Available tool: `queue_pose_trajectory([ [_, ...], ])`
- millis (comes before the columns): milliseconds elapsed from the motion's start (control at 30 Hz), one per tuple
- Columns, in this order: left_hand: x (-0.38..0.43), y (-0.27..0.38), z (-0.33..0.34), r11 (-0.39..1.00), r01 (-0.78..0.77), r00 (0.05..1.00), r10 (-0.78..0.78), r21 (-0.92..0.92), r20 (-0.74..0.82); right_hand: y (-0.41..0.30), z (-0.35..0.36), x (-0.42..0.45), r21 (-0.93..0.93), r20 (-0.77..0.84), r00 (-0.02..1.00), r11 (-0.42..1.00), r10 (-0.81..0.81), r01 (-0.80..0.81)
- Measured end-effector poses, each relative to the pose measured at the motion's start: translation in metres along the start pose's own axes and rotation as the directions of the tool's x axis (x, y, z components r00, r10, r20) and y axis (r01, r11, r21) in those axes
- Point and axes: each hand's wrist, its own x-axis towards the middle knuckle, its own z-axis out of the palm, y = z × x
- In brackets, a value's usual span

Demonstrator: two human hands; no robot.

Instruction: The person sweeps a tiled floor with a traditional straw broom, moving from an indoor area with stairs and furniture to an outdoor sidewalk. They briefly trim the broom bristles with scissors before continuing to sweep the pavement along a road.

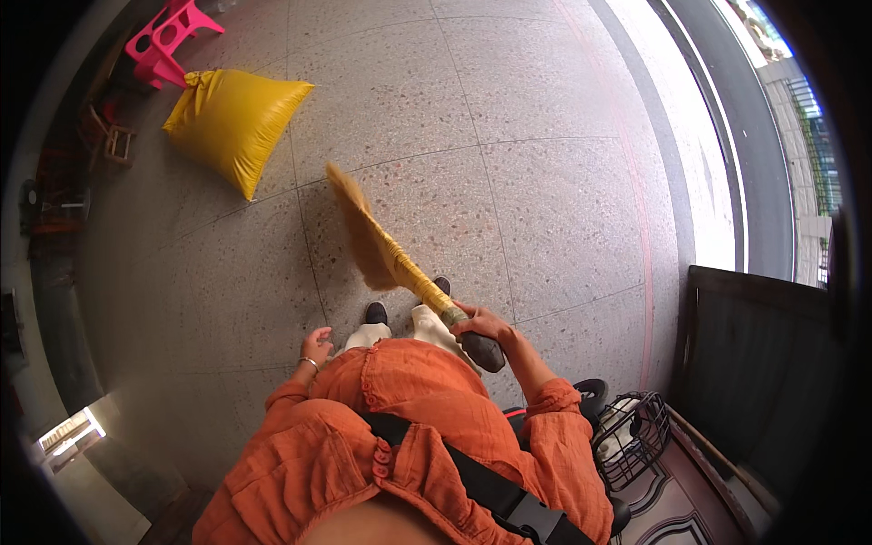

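A straw hand broom (402,262) slants across the view with my right hand (480,323) closed around its handle, near the dark butt end. Its fan of bristles spreads up and to the left, above the terrazzo floor in front of my shoes; whether the bristles touch the floor I cannot tell. My left hand (317,344) hangs at my left side, fingers loosely bent and apart, holding nothing. Beyond the bristles, to the upper left, a full yellow sack (238,126) tied at one corner lies on the floor.
A pink plastic stool (167,41) stands behind the sack. Small wooden furniture (119,144) lines the dim left side. To the right are a dark panel (749,327), a black wire basket (633,436) and a wooden pole (722,456). A bright doorway threshold (702,136) runs along the upper right.
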Motion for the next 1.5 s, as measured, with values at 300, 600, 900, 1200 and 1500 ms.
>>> queue_pose_trajectory([
  [300, 0.060, 0.021, 0.036, 0.963, -0.236, 0.970, 0.225, 0.129, 0.093, 0.009, -0.191, -0.091, -0.120, -0.399, 0.916, 0.989, 0.031, -0.086],
  [600, 0.107, 0.063, 0.037, 0.928, -0.296, 0.953, 0.270, 0.226, 0.139, -0.080, -0.231, -0.008, -0.248, -0.777, 0.540, 0.946, -0.323, 0.209],
  [900, 0.154, 0.125, 0.030, 0.973, -0.058, 0.984, 0.018, 0.224, 0.175, -0.187, -0.086, 0.001, 0.256, -0.189, 0.965, 0.940, -0.181, 0.227],
  [1200, 0.185, 0.186, -0.011, 0.990, -0.060, 0.996, 0.050, 0.129, 0.077, -0.259, -0.014, 0.175, -0.085, 0.339, 0.940, 0.996, 0.037, -0.008],
  [1500, 0.227, 0.182, -0.039, 0.981, 0.093, 0.994, -0.100, 0.172, 0.035, -0.322, -0.124, 0.155, 0.023, 0.032, 0.989, 0.989, 0.145, -0.145],
])
